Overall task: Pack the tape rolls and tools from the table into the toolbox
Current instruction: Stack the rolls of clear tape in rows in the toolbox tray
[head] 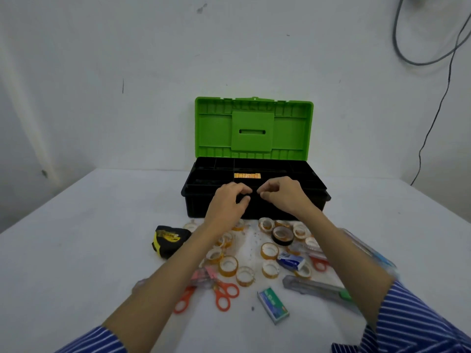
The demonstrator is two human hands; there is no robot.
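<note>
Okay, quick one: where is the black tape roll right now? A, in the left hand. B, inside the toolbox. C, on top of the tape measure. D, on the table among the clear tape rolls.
D: the black tape roll lies on the table among clear tape rolls, in front of the toolbox.

The toolbox [254, 192] stands open on the table [76, 250], lid [253, 128] behind. Before it lie scattered tape rolls [228, 266]; the tape measure [169, 240] left of them, scissors [224, 295] nearer, the cutter [313, 289] right.
</note>
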